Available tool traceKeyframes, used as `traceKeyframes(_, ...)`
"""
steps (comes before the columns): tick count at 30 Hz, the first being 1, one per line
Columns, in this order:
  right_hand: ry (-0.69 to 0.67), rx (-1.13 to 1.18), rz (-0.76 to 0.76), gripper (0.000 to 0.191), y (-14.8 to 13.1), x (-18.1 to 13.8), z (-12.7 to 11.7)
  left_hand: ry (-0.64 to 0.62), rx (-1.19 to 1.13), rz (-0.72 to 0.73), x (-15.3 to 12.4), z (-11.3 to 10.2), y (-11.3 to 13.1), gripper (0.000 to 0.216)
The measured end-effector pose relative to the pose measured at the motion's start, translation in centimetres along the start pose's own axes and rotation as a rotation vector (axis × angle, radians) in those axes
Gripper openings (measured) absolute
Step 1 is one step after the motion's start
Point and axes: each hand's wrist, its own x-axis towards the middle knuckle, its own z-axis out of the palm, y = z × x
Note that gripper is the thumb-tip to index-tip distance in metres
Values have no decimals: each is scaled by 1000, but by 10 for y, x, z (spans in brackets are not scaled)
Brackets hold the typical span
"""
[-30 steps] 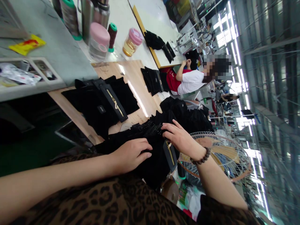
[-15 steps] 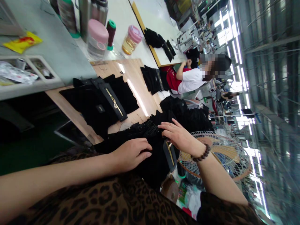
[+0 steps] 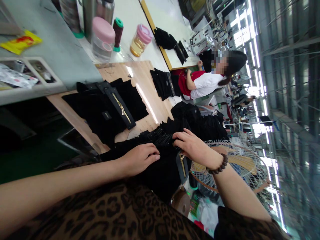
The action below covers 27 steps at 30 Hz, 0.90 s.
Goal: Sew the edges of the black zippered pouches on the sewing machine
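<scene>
A stack of black fabric pieces [image 3: 160, 138] lies across my lap and the wooden table edge. My left hand [image 3: 138, 159] rests flat on the near part of this stack, fingers stretched out together. My right hand [image 3: 191, 146], with a dark bead bracelet on its wrist, sits at the far end of the stack, its fingertips bent over the layered edges. A black piece with a gold zipper [image 3: 182, 165] hangs just below my right palm.
On the wooden table [image 3: 140, 83] lie another black zipper panel [image 3: 117, 105] and a black pile [image 3: 162, 85]. Jars and a thread cone [image 3: 118, 33] stand behind. A seated person in white [image 3: 207, 83] works at the far table. A floor fan [image 3: 240, 163] stands beside my right arm.
My left hand has slid a little forward on the stack. My right fingers have curled tighter over the layered edges. The seated person has lowered an arm.
</scene>
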Motion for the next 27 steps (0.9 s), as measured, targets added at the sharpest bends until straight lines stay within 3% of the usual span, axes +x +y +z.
traceKeyframes(9,-59,55,-70,27,7,6,0,18,-2,3,-2,-3,-1,24)
traceKeyframes(15,-53,-1,-17,32,3,7,1,7,-1,18,0,-2,-3,23)
traceKeyframes(20,-74,12,-41,24,3,5,0,-5,2,27,0,0,-3,24)
traceKeyframes(27,-99,60,-74,31,6,6,-1,0,10,26,-2,0,-3,25)
